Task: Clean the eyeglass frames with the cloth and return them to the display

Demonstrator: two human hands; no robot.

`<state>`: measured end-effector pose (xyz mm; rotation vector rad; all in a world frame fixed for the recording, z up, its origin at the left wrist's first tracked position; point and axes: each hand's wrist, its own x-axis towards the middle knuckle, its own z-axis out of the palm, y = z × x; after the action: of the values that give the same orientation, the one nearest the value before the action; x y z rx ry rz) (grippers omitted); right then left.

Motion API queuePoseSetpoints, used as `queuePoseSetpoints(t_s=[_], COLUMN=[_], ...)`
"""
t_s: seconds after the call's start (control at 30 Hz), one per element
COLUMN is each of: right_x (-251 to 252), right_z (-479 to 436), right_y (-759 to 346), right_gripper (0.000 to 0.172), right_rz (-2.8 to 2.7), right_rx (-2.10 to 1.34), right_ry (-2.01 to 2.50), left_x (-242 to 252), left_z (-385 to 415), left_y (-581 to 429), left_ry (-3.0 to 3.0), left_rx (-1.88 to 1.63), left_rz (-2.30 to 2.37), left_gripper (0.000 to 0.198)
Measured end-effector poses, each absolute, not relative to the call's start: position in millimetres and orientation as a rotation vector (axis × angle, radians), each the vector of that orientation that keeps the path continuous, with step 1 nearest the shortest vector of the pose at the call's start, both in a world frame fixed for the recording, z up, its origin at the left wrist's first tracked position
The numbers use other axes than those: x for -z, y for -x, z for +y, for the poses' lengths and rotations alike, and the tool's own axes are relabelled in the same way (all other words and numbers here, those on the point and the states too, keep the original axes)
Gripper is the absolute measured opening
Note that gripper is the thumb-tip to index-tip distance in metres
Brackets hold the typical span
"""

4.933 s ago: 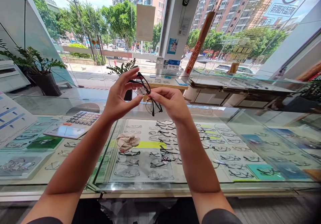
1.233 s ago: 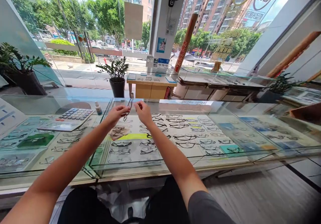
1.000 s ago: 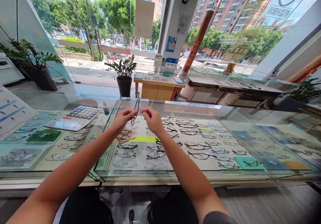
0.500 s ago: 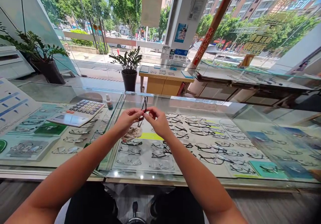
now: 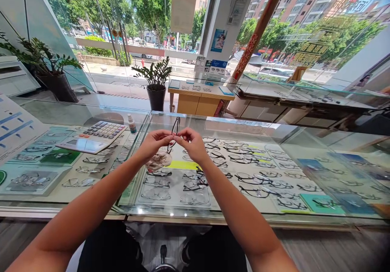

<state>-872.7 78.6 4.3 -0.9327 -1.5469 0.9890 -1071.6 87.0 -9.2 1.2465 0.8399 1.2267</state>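
Dark-framed glasses (image 5: 177, 125) are held upright, side-on, above the glass counter. My left hand (image 5: 154, 144) pinches them from the left, and my right hand (image 5: 192, 143) grips them from the right, the fingertips of both nearly meeting at the frame. Just below my left hand a crumpled beige cloth (image 5: 159, 161) lies on the glass. Rows of glasses (image 5: 256, 178) show inside the case beneath and to the right of my hands.
On the counter to the left are a large calculator (image 5: 94, 136), a small spray bottle (image 5: 131, 124) and a printed sheet (image 5: 16, 130). Beyond the counter stand a potted plant (image 5: 156, 98) and a wooden display cabinet (image 5: 198, 101).
The glasses have turned slightly between my fingers. Both hands stay in nearly the same place, and the view has shifted a little.
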Motion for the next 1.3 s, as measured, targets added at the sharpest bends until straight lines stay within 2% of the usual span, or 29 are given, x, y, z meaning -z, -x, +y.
queuePoseSetpoints(t_s=[0.43, 0.6, 0.73, 0.9, 1.03, 1.13, 1.3], right_x=[-3.5, -4.9, -3.2, 2.1, 2.7, 1.6, 5.8], right_z=[80.0, 81.6, 82.1, 78.1, 78.1, 80.0, 80.2], right_y=[873.4, 872.2, 869.7, 868.7, 868.7, 867.5, 868.8], right_gripper=[0.062, 0.059, 0.050, 0.027, 0.022, 0.027, 0.044], right_rz=[-1.540, -1.537, -1.541, -1.505, -1.438, -1.426, -1.502], right_rx=[-0.983, -0.993, -0.913, -0.605, -0.454, -0.303, -0.168], right_ry=[0.923, 0.906, 0.936, 1.102, 1.128, 1.090, 1.058], left_x=[5.0, 9.8, 13.8, 19.7, 22.2, 21.1, 16.9], left_z=[83.0, 86.3, 90.4, 95.9, 97.7, 97.2, 92.6], left_y=[1068.3, 1069.0, 1071.1, 1073.9, 1074.8, 1074.9, 1072.2], left_ry=[-1.356, -1.384, -1.457, -1.575, -1.603, -1.601, -1.556], left_rx=[-1.282, -1.303, -1.320, -1.365, -1.359, -1.359, -1.362], left_rz=[0.877, 0.847, 0.845, 0.940, 0.978, 0.987, 0.978], left_gripper=[0.056, 0.054, 0.052, 0.052, 0.053, 0.054, 0.056])
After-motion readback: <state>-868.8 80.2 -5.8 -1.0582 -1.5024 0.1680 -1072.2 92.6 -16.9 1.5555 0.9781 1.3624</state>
